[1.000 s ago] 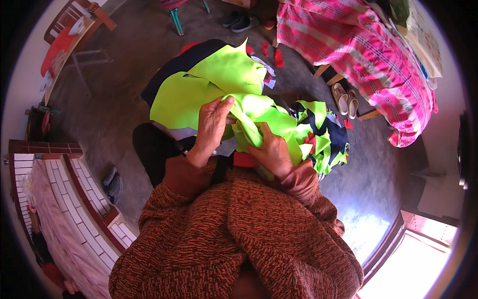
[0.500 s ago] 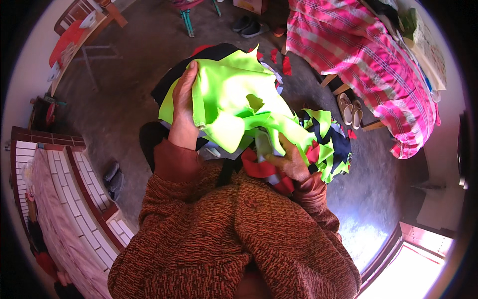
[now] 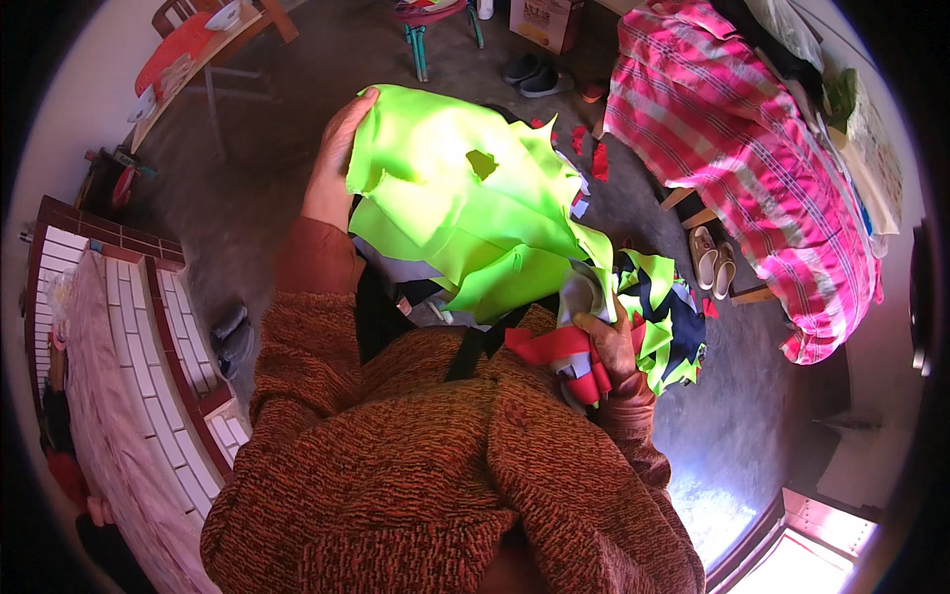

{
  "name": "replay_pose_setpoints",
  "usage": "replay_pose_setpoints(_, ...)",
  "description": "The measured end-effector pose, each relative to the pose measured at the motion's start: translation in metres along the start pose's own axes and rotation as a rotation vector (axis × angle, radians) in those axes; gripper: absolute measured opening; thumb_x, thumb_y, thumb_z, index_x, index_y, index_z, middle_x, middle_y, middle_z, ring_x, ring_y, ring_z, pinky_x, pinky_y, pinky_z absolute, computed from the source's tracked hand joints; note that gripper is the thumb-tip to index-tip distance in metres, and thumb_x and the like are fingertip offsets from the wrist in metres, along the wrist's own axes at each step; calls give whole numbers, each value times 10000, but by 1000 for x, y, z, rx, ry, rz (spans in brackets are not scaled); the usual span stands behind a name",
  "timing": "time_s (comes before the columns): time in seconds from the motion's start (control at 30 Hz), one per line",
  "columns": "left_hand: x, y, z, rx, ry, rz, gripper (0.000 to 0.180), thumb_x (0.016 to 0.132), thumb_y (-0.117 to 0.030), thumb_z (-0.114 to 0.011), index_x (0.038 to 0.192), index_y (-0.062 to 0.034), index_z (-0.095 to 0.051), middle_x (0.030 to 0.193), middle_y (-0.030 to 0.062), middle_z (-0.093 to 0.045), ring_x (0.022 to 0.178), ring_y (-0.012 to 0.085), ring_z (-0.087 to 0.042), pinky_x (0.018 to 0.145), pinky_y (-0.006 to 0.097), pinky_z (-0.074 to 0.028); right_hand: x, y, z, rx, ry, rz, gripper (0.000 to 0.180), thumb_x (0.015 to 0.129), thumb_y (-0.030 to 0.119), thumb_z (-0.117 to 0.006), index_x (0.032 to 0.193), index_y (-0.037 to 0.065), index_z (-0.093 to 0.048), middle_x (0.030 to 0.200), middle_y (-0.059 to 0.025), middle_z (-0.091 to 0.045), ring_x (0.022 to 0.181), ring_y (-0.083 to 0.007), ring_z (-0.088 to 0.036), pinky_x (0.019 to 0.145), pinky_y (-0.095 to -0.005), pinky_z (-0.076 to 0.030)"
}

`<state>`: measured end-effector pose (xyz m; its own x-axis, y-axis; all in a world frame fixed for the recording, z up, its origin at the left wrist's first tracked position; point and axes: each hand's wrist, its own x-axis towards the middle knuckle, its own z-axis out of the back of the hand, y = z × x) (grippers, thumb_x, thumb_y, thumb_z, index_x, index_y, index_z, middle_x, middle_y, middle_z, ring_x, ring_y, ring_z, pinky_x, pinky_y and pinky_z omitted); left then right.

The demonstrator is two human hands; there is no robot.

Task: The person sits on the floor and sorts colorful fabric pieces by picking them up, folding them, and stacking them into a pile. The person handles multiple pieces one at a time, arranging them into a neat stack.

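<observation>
A large neon yellow-green fabric piece [image 3: 445,139] with a ragged right edge and a small hole spreads in front of me. My left hand [image 3: 336,163] grips its upper left edge, the fingers mostly hidden behind the cloth. Lower on the right, my right hand [image 3: 612,342] is closed on a bunch of grey and red fabric strips [image 3: 554,345]; a narrow tail of the neon cloth runs down to it. Just beyond that hand lies a heap of neon, black and red scraps [image 3: 678,317]. Grey cloth shows under the neon piece.
A pink plaid cover [image 3: 712,129] drapes over furniture at the right, with light shoes [image 3: 714,259] beside it. Dark shoes [image 3: 534,74], a cardboard box [image 3: 546,22] and a green-legged stool [image 3: 421,49] stand farther off. White-tiled brickwork [image 3: 129,337] is at the left.
My left hand has lifted outward to the upper left, spreading the neon fabric wider. My right hand has shifted slightly right and down with the grey and red strips. The view has tilted a little.
</observation>
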<state>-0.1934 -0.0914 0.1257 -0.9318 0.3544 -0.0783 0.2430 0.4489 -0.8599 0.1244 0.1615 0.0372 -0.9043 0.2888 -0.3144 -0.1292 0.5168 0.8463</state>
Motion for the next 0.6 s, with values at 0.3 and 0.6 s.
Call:
replay_pose_setpoints(0.3, 46, 17, 93, -179, -151, 34, 263, 847, -211, -644, 1032, -28, -603, 1003, 96, -643, 899, 205, -619, 821, 351, -499, 11, 4, -13, -725, 145, 252, 422, 729, -99, -611, 1127, 34, -576, 965, -17, -624, 903, -130, -564, 810, -271, -472)
replay_pose_setpoints(0.6, 5, 54, 37, 841, -298, -560, 473, 799, -202, -681, 1202, -33, -499, 1250, 127, -522, 1108, 214, -511, 945, 331, -383, 16, 1, -13, -544, 142, 166, 432, 723, -85, -627, 1133, 44, -584, 929, -21, -625, 830, -105, -566, 740, -262, -488)
